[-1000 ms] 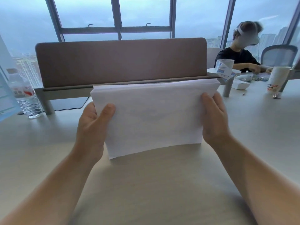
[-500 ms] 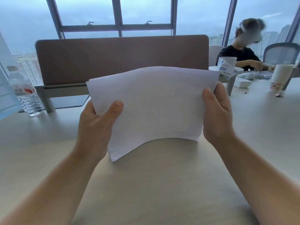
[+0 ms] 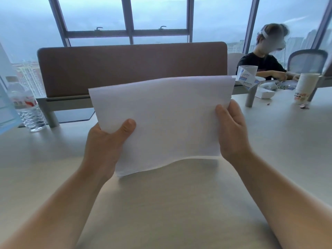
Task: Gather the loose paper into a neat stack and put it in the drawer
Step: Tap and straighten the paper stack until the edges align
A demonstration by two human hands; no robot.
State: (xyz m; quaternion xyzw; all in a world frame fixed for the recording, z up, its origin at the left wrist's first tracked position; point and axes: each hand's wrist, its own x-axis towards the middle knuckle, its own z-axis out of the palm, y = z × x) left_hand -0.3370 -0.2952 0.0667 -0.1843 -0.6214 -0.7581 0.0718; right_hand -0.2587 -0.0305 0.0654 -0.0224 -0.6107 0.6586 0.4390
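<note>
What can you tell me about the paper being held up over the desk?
The paper stack is plain white and blank, thin and floppy, held upright and tilted above the pale desk. Its bottom edge sags in a wave. The left hand pinches its lower left side, the right hand its right edge.

The paper stack point(image 3: 165, 121) is held above the table point(image 3: 170, 203), in the middle, with the left hand point(image 3: 106, 142) at its left edge and the right hand point(image 3: 231, 130) at its right edge. Behind the stack a desk divider point(image 3: 129, 67) stands across the table, and behind that are the windows point(image 3: 125, 17). A water bottle point(image 3: 27, 106) stands on the table at far left, beside the divider's left leg. At far right, a paper cup point(image 3: 304, 88) stands on the table, with a box point(image 3: 265, 93) to its left. Another person point(image 3: 264, 62) sits behind them, at the right of the divider.
</note>
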